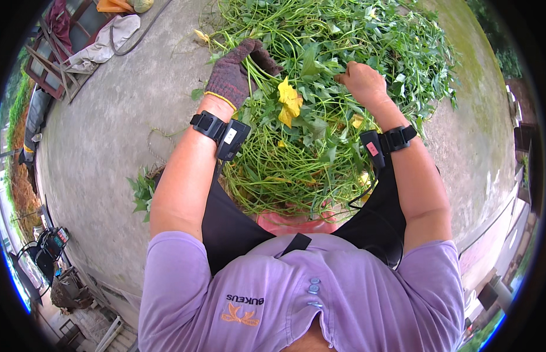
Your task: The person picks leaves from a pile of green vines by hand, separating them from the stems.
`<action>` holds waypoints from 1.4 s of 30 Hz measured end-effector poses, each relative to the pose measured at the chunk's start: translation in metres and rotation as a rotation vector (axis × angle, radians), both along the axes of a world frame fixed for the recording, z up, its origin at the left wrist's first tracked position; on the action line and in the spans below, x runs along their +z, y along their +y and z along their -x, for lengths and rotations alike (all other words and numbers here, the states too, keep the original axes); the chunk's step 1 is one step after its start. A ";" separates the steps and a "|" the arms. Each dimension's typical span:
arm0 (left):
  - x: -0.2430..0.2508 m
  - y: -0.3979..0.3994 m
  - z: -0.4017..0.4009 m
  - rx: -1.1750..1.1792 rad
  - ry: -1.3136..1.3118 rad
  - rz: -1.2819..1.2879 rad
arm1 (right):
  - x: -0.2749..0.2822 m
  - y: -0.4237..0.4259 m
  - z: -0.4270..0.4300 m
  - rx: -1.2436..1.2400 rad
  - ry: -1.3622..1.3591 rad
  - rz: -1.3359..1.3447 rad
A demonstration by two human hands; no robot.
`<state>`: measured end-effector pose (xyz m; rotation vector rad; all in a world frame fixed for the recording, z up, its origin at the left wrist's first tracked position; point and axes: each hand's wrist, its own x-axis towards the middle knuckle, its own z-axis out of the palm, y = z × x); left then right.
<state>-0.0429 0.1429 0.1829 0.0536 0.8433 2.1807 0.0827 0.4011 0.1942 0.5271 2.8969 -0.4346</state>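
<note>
A large heap of leafy green vines [387,57], which look like sweet potato vines, lies on the concrete before me. My left hand [232,72], in a dark knitted glove with a yellow cuff, grips a bunch of long green stems [255,69]. My right hand [363,83] is bare, its fingers curled above the leaves; whether a stem or leaf is pinched in it is hidden. Between the hands hangs a yellowed leaf [289,102]. Closer to my body, a tangle of thinner stems [290,171] sits over a red plastic container [295,222], mostly covered.
Concrete ground [101,145] spreads around the heap. Wooden frames [57,66] with a pale cloth [108,42] stand at the upper left, near a dark hose [143,33]. A small leafy bunch [143,193] lies beside my left arm. Strapped devices [233,138] sit on both wrists, with cables.
</note>
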 end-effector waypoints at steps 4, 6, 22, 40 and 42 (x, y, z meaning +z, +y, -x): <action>0.003 -0.003 0.004 0.066 0.030 -0.058 | 0.016 -0.028 0.007 -0.040 0.029 -0.123; 0.004 -0.007 0.008 0.102 0.023 -0.065 | 0.012 -0.033 0.008 0.030 0.013 -0.057; 0.025 0.008 -0.001 0.309 -0.076 -0.050 | -0.017 -0.067 0.015 -0.029 0.181 0.553; 0.044 -0.037 0.032 0.051 0.133 -0.180 | -0.018 -0.040 0.006 0.100 0.028 0.360; 0.053 -0.034 0.028 -0.107 0.188 -0.240 | -0.016 -0.036 0.004 0.159 0.058 0.070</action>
